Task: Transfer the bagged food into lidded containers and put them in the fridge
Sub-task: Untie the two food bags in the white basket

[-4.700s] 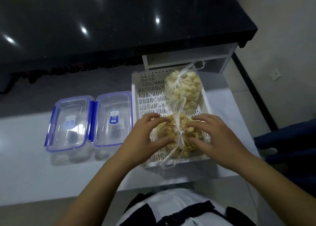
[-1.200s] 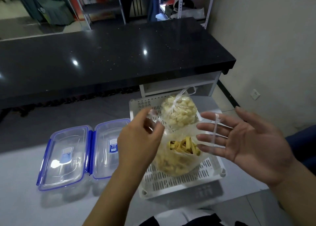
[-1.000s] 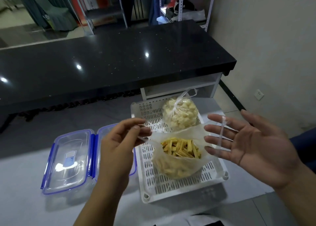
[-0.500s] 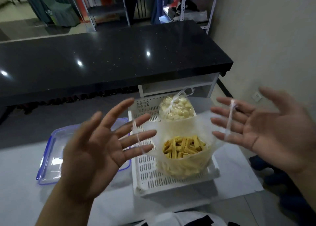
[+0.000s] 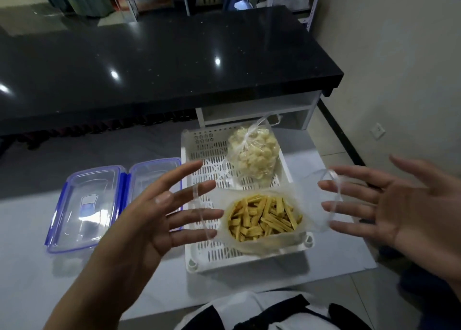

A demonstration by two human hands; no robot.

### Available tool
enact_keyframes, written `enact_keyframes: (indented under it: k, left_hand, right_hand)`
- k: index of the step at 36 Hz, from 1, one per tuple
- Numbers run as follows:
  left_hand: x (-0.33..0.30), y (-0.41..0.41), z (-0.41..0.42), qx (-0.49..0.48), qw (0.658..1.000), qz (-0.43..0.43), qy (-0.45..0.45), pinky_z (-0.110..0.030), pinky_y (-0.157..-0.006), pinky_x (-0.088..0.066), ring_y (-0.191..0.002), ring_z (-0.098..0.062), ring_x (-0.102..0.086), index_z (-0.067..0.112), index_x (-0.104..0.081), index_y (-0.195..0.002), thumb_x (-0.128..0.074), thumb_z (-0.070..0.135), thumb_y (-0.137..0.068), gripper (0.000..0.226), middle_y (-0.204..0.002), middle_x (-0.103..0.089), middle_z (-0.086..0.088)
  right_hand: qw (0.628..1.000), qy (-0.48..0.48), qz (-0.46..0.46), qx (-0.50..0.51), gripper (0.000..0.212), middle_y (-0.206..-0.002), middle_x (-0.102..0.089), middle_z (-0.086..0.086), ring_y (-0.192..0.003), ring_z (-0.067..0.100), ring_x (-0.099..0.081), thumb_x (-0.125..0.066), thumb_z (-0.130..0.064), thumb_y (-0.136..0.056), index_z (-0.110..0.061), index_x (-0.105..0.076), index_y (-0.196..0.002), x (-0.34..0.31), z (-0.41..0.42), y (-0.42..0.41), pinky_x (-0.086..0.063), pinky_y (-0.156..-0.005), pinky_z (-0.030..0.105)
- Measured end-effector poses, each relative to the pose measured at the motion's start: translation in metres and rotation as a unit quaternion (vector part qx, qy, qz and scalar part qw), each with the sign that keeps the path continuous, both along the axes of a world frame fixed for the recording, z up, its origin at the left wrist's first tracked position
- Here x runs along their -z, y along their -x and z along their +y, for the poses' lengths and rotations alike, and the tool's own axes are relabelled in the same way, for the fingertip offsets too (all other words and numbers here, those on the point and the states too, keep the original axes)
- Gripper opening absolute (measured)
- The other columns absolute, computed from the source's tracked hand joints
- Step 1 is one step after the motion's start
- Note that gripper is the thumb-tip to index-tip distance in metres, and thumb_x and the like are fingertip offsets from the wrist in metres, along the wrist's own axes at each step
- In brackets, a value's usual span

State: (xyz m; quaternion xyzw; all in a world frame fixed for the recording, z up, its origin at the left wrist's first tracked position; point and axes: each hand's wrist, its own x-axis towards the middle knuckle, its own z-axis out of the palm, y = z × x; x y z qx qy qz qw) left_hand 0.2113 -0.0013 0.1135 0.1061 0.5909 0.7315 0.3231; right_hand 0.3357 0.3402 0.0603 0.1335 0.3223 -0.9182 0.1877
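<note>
Only one camera was on this, worn on the person's head, and it looked forward and steeply down! It sat close over the pale surface (image 5: 30, 274), so the left hand (image 5: 149, 217) and right hand (image 5: 409, 209) loomed large in the lower half, with the white tray (image 5: 199, 155) dead centre just below. The wide lens bowed the edges; farther off, the black counter (image 5: 174, 62) and some shelving filled the top, a wall ran down the right, and the wearer's own clothing showed at bottom.
</note>
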Motion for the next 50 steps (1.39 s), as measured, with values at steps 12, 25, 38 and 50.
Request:
enact_keyframes:
  k: [12, 25, 38, 50]
  left_hand:
    - [0.033, 0.072, 0.012, -0.108, 0.966, 0.174, 0.157, -0.028, -0.068, -0.061, -0.090, -0.024, -0.075, 0.033, -0.076, -0.106, -0.068, 0.034, -0.089, 0.019, -0.103, -0.078, -0.004]
    - [0.075, 0.170, 0.131, 0.098, 0.814, 0.427, 0.381, -0.031, -0.104, -0.044, -0.130, -0.015, -0.052, 0.028, -0.060, -0.134, -0.062, 0.013, -0.094, 0.043, -0.142, -0.055, 0.006]
    - [0.102, 0.173, 0.169, 0.114, 0.660, 0.547, 0.501, -0.039, -0.084, -0.056, -0.096, -0.021, -0.064, 0.024, -0.064, -0.120, -0.061, 0.013, -0.094, 0.029, -0.115, -0.065, 0.000]
    - [0.109, 0.160, 0.126, 0.026, 0.681, 0.576, 0.451, -0.034, -0.098, -0.037, -0.096, -0.023, -0.065, 0.019, -0.067, -0.108, -0.055, 0.020, -0.099, 0.015, -0.102, -0.073, 0.000]
  right_hand:
    - [0.923, -0.365, 0.058, 0.108, 0.056, -0.127, -0.068, 0.007, -0.115, 0.029, -0.067, -0.065, -0.055, -0.078, -0.024, -0.068, -0.125, -0.014, 0.024, 0.060, -0.058, -0.086, 0.047]
    - [0.667, -0.737, 0.108, -0.014, 0.043, -0.124, -0.060, -0.010, -0.103, 0.010, -0.059, -0.073, -0.043, -0.083, -0.034, -0.065, -0.125, 0.030, -0.020, 0.197, -0.043, -0.071, 0.023]
    - [0.596, -0.794, 0.115, 0.011, 0.002, -0.110, -0.048, -0.015, -0.077, -0.003, -0.047, -0.058, -0.039, -0.094, -0.039, -0.060, -0.095, 0.082, -0.044, 0.227, -0.033, -0.058, 0.017]
    - [0.650, -0.738, 0.176, -0.033, 0.024, -0.109, -0.047, -0.011, -0.098, 0.009, -0.049, -0.071, -0.025, -0.090, -0.040, -0.059, -0.076, 0.067, -0.037, 0.226, -0.036, -0.077, 0.017]
